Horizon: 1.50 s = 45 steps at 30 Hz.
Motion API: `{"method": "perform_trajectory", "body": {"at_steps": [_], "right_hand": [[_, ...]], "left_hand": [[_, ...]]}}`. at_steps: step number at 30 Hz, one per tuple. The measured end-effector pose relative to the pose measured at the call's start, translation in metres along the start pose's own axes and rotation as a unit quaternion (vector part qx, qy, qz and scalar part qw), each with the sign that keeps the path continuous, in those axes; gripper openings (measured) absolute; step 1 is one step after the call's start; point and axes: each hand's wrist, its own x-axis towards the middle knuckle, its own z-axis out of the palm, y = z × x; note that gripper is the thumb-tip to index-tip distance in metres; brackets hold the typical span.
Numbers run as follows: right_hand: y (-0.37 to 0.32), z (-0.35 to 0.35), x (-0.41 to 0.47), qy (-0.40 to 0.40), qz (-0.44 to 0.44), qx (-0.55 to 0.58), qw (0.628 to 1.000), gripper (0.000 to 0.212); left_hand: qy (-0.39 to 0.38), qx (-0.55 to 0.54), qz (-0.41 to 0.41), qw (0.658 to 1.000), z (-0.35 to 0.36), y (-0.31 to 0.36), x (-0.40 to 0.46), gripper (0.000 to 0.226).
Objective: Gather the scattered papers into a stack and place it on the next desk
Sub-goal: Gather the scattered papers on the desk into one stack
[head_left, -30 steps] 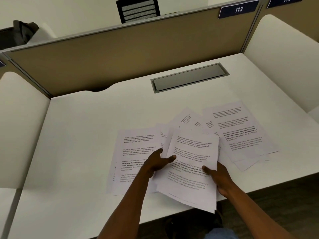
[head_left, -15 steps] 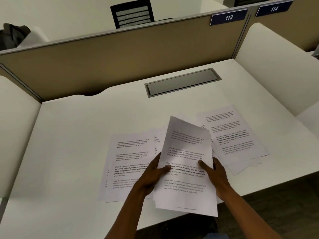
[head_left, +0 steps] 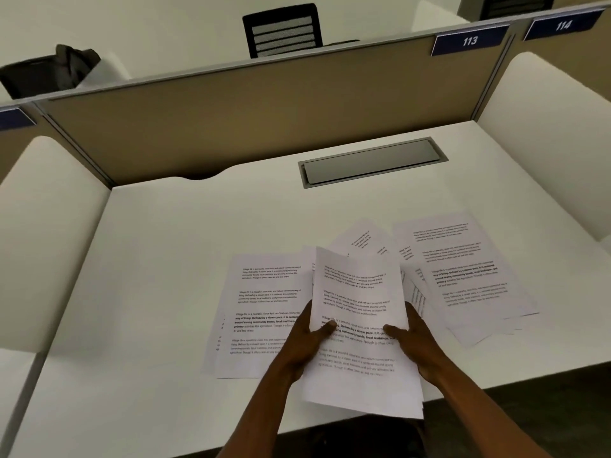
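Note:
Both hands hold a small stack of printed papers (head_left: 358, 299) lifted and tilted above the white desk (head_left: 172, 246). My left hand (head_left: 309, 338) grips its left edge, thumb on top. My right hand (head_left: 415, 338) grips the right edge the same way. More printed sheets lie flat on the desk: a group to the left (head_left: 264, 299) under my left hand, a group to the right (head_left: 463, 276), and a few skewed sheets behind the held stack (head_left: 362, 239).
A tan partition (head_left: 264, 117) with label 113 (head_left: 469, 41) closes the desk's back. A grey cable hatch (head_left: 373, 161) sits near it. White side dividers stand left (head_left: 43, 226) and right (head_left: 549, 133); label 114 (head_left: 562, 25) marks the bay to the right. A black chair (head_left: 282, 29) stands beyond.
The held sheets were lifted off the desk and raised upright between both hands. My thumbs shifted onto the top page. The view panned slightly.

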Motion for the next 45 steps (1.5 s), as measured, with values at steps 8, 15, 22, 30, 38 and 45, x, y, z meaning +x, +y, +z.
{"method": "perform_trajectory", "body": {"at_steps": [8,15,22,30,38,45], "right_hand": [[-0.001,0.012,0.002,0.029,-0.010,-0.024,0.999,0.069],[-0.010,0.037,-0.010,0.011,-0.061,-0.029,0.998,0.059],[-0.034,0.083,-0.045,-0.030,-0.271,-0.194,0.942,0.037],[-0.023,0.070,-0.015,0.031,-0.086,-0.046,0.995,0.056],[-0.007,0.069,0.015,0.045,0.008,0.023,0.999,0.060],[-0.002,0.092,0.019,0.035,-0.012,0.025,0.999,0.052]], "left_hand": [[-0.009,-0.098,-0.018,0.995,-0.020,-0.001,-0.011,0.057],[0.049,-0.105,-0.039,0.992,-0.039,-0.012,-0.015,0.056],[0.092,-0.184,-0.067,0.976,-0.065,-0.035,-0.018,0.058],[0.246,0.110,0.013,0.963,-0.061,-0.021,-0.020,0.042],[0.412,0.412,-0.108,0.806,-0.113,-0.032,-0.014,0.089],[0.396,0.419,-0.121,0.808,-0.125,-0.029,-0.008,0.104]]}}
